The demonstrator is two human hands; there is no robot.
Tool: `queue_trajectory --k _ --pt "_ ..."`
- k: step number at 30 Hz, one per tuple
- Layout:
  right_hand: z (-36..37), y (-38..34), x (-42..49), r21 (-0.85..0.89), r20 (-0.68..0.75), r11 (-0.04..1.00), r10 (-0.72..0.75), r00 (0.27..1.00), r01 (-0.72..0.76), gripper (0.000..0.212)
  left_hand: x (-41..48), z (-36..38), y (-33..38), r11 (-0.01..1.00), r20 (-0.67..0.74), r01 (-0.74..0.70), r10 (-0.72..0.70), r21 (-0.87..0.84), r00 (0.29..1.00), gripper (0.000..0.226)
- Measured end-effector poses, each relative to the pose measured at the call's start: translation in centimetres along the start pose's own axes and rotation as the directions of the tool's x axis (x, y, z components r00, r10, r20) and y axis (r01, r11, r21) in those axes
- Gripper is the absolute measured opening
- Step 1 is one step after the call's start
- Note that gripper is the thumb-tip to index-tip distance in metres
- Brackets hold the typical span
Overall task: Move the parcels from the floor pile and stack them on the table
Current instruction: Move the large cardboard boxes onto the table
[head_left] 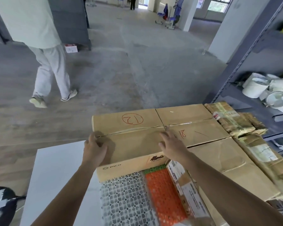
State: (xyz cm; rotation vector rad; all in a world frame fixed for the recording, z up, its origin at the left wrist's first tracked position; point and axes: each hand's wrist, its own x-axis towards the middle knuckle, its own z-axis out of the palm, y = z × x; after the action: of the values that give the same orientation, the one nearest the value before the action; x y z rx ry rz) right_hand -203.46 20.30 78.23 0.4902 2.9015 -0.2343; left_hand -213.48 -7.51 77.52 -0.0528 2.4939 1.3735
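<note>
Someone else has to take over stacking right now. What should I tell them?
Left grip holds the left edge of the box marked 21; right grip rests flat on its top.
The box lies on the table, atop plastic mats, more parcels beside it on the right.
Done: this box is up. Left: let go, fetch more; the floor pile is out of view.

1. Two hands: left hand [95,148], right hand [171,144].
2. Two cartons with red handwritten numbers: box marked 21 [137,128], box marked 18 [198,133].
3. One wider plain carton [222,162].
4. Two battered, tape-wrapped parcels: far parcel [230,118], near parcel [266,155].
5. One small labelled parcel [191,194].
6. Two plastic grid mats: grey mat [126,198], orange mat [163,196].
7. One white table [55,168].
8. One metal rack [252,51].
9. One person walking nearby [47,62].
</note>
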Motion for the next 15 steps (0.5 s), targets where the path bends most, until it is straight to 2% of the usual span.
queue_trajectory --k 3,8,15 --pt "0.0 -0.1 -1.8 0.023 0.030 1.000 0.010 1.000 -0.011 0.052 -0.6 -0.2 0.2 1.000 -0.006 -0.018 0.018 0.023 1.000 0.048" --pt "-0.9 -0.1 -5.1 0.034 0.019 0.999 0.014 1.000 -0.014 0.054 -3.2 -0.9 0.2 0.999 -0.060 0.043 -0.042 0.000 0.997 0.048" --pt "-2.2 -0.5 -9.8 0.170 -0.069 0.977 -0.121 0.990 0.131 0.053 -11.1 -1.2 1.2 0.999 -0.156 -0.009 0.014 0.036 0.988 0.061"
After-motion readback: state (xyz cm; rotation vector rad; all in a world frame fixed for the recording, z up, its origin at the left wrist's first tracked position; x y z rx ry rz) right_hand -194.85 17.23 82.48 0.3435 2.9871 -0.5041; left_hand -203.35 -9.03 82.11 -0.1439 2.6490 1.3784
